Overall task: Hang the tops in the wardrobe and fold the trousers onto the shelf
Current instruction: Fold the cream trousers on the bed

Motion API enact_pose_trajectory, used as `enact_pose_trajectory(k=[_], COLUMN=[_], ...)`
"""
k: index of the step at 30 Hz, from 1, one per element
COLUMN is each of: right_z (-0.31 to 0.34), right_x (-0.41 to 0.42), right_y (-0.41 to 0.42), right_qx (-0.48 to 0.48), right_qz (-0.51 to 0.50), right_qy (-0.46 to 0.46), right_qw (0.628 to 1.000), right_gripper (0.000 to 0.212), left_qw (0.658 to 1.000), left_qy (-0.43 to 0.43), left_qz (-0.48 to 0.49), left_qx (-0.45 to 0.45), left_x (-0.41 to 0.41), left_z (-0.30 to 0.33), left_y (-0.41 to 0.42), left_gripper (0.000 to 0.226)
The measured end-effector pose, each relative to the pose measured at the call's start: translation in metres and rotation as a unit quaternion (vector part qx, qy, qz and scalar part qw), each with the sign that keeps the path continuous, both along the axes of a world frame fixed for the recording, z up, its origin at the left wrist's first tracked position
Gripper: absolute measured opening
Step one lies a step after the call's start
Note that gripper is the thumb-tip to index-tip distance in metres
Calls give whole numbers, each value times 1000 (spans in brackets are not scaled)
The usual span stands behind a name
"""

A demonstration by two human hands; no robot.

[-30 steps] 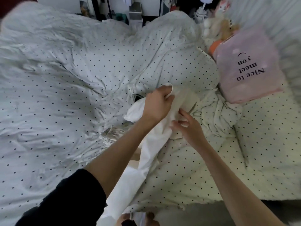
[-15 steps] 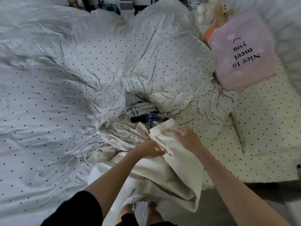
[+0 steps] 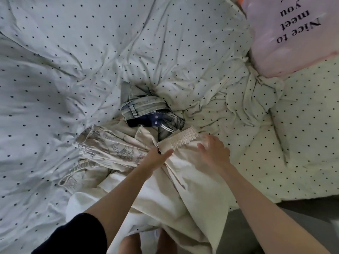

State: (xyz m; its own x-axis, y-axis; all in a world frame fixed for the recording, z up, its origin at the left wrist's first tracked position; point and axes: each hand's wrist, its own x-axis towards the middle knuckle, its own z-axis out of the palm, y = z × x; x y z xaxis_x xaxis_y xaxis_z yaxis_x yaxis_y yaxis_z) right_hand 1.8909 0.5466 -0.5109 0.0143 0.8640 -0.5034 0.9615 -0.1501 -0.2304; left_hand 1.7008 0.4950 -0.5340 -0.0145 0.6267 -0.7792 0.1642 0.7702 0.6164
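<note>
Bedside: right hand (image 3: 213, 153) flat on cream trousers (image 3: 194, 176).
</note>
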Motion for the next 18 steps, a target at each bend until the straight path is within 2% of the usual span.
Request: enact_pose_trajectory(k=[2,4,9,11,15,18], right_z=[-13,-14,0,7,13,12], right_x=[2,1,10,15,18,22], right_y=[12,11,-24,-33,-45,-50], right_qx=[-5,17,76,58,-34,-60], right_qz=[-7,-24,-51,-62,-47,-57], right_qy=[12,56,120,145,208,238], right_qw=[1000,998,989,986,976,968], right_gripper=[48,45,34,34,43,47], left_qw=[992,985,975,976,978,991], left_qy=[-63,-60,-81,-71,-28,4], left_qz=[89,124,159,154,79,30], left_qx=[-58,-102,-131,-140,-190,-133], left_x=[8,10,21,29,40,45], left_z=[-19,-28,-22,-10,5,8], left_y=[13,19,33,38,39,41], left_gripper=[55,56,20,16,26,28])
